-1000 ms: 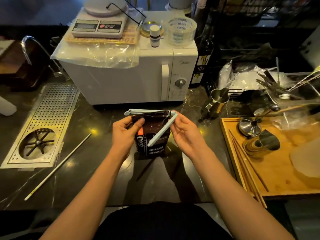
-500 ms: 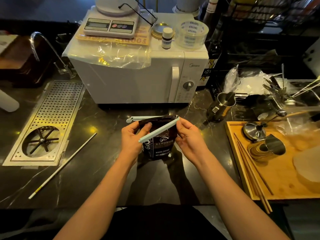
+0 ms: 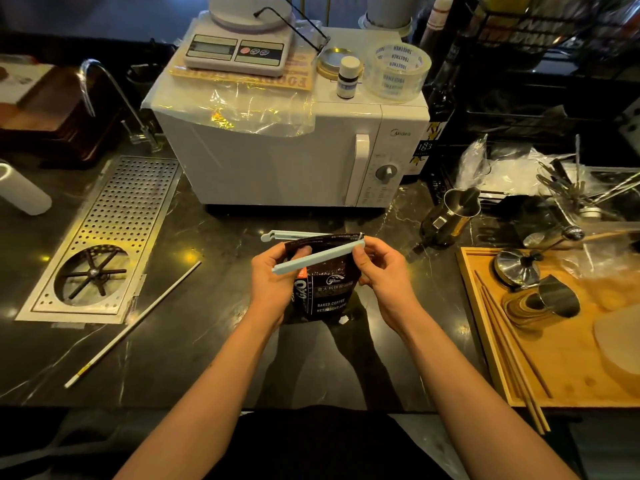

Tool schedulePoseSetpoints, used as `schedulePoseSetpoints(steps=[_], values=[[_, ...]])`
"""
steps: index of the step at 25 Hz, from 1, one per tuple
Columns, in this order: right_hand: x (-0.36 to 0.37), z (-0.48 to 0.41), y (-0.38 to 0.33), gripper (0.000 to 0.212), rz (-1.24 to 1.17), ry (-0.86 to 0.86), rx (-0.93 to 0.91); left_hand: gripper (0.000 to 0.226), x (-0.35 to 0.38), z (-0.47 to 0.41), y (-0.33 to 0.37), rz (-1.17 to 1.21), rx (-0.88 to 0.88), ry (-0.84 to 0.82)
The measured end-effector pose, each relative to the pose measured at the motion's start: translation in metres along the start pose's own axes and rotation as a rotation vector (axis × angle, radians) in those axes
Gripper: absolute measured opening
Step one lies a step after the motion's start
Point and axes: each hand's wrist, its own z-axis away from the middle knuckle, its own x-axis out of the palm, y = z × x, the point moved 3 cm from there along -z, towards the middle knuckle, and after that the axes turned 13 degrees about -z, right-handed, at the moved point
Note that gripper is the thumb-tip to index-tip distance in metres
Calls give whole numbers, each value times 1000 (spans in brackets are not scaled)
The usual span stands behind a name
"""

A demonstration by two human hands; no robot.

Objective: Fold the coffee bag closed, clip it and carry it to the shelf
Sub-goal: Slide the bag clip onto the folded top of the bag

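At the centre of the frame one dark coffee bag [image 3: 323, 282] stands upright on the black marble counter [image 3: 214, 344], held between two hands. The left hand [image 3: 273, 282] grips the bag's left upper edge, thumb pressed on the folded top. The right hand [image 3: 382, 271] pinches the hinge end of one pale blue clip [image 3: 317, 259], whose two arms are spread apart: one lies behind the bag's top, the other slants down across its front. Above them in the frame sits one white microwave [image 3: 294, 157] carrying one kitchen scale [image 3: 239, 46], one small bottle [image 3: 347, 76] and one tape roll [image 3: 398, 72]. One wooden tray [image 3: 485, 341] fills the lower right; one perforated drain grate [image 3: 114, 230] lies at left.
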Motion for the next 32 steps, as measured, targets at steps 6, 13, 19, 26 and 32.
schedulePoseSetpoints(steps=[6, 13, 19, 26, 32], values=[[-5, -3, 3, 21, 19, 14, -38, 19, 0, 0, 0, 16, -1, -16], [-4, -2, 14, 26, -177, 76, -1, 20, 0, -1, -2, 34, -16, -17], [-3, -7, 15, 26, -294, 54, 25, 18, 1, -5, -2, 69, -11, -13], [3, -8, 22, 27, -234, 14, -1, 16, 4, -6, -5, 79, -12, -7], [0, -10, 20, 29, -93, -9, -43, 16, 4, -5, -3, 52, 17, -11]])
